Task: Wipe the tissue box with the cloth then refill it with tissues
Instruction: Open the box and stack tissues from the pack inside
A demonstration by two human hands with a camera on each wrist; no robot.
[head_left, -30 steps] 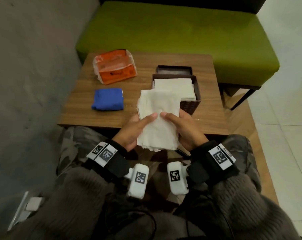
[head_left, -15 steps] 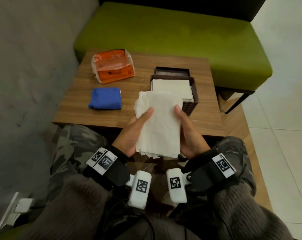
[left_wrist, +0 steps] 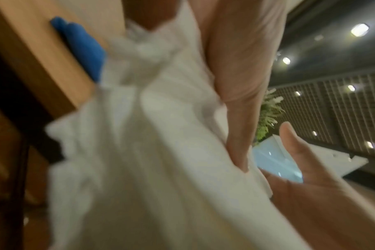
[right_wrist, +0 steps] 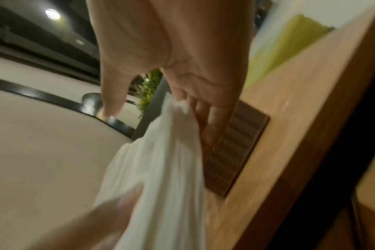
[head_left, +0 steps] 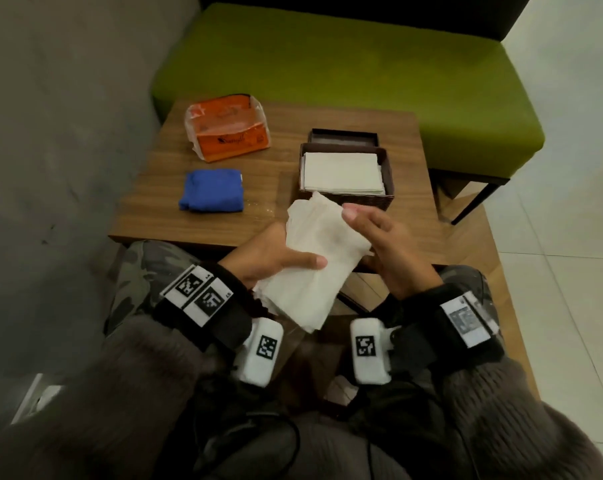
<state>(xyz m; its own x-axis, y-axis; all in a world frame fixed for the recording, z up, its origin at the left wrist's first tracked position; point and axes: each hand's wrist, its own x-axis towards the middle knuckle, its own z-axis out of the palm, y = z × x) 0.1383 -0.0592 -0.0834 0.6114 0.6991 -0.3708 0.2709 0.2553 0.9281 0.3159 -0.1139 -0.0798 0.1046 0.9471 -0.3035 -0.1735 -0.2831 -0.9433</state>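
Observation:
I hold a stack of white tissues [head_left: 322, 237] above the table's near edge, tilted with its far end toward the box. My left hand [head_left: 293, 261] grips its lower left, thumb across the top and fingers underneath. My right hand [head_left: 362, 223] holds the upper right edge, fingers curled at a corner [right_wrist: 182, 104], thumb raised over it. The dark woven tissue box [head_left: 390, 178] stands open just beyond, with flat white tissues [head_left: 343, 173] in it. A folded blue cloth [head_left: 211, 195] lies left of the box. Both wrist views are blurred, with tissues [left_wrist: 161, 152] filling the left one.
The box's dark lid [head_left: 343, 136] lies behind it. An orange tissue pack [head_left: 229, 131] sits at the far left of the wooden table [head_left: 286, 140]. A green bench [head_left: 327, 64] runs behind the table, and a grey wall [head_left: 68, 133] closes the left side.
The stack has turned from upright to slanted, its far end swung right toward the box. My right hand slid up to the far edge; my left thumb moved lower across the stack.

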